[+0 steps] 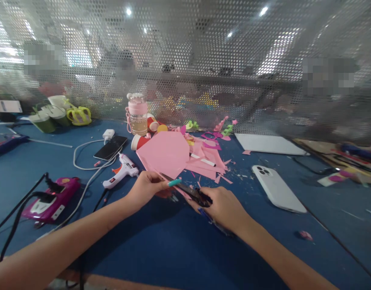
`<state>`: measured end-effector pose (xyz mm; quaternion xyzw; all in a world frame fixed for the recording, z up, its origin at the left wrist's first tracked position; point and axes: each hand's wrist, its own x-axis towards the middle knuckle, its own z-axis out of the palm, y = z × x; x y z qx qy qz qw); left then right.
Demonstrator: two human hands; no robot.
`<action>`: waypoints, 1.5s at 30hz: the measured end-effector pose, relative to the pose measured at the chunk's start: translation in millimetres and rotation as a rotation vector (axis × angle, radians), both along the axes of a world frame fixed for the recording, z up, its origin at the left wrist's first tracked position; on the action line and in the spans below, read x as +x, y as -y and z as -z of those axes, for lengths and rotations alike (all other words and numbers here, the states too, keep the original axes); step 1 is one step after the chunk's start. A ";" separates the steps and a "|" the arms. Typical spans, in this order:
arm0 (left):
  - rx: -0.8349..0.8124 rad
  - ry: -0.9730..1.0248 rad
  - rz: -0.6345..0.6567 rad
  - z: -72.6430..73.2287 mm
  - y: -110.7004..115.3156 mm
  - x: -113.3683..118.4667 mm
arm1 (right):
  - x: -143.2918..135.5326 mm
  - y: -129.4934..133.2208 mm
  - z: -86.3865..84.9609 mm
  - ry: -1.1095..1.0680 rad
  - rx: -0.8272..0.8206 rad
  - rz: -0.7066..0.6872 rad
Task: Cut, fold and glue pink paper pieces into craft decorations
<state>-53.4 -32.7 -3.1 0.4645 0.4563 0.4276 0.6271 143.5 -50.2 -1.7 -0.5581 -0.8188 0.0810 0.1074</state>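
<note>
- The left hand [149,188] pinches a piece of pink paper [184,194] between thumb and fingers; most of that piece is hidden by the hand and the blades.
- The right hand [224,207] is closed around the black handles of the scissors [195,194], whose blades point toward the left hand and lie along the paper's edge.
- Cutting appears to be under way: the held piece is not yet free of the blades, and how much of its edge remains uncut cannot be told.
- Some cutting looks done already: narrow pink scraps [223,177] lie ahead of the right hand, and purple cut-outs [211,137] and green curled strips [228,129] lie farther beyond both hands.
- A broad pink sheet [165,151] lies just beyond the left hand, its corners angled; much of it seems left whole.
- No gluing shows at this moment: the glue gun [125,171] lies to the left hand's left, untouched.
- A red-and-white cup [139,141] lies on its side beyond the left hand, apart from the fingers.
</note>
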 end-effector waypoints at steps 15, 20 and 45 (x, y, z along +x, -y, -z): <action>0.022 -0.029 0.086 5.1 -0.8 -0.4 | -1.3 3.1 -0.6 -0.021 -0.018 -0.004; 0.023 -0.005 0.094 6.3 -1.2 -0.9 | -1.4 2.3 0.8 -0.014 -0.012 -0.006; 0.003 0.007 0.128 2.9 0.4 2.1 | -4.0 3.0 2.0 0.055 -0.007 0.013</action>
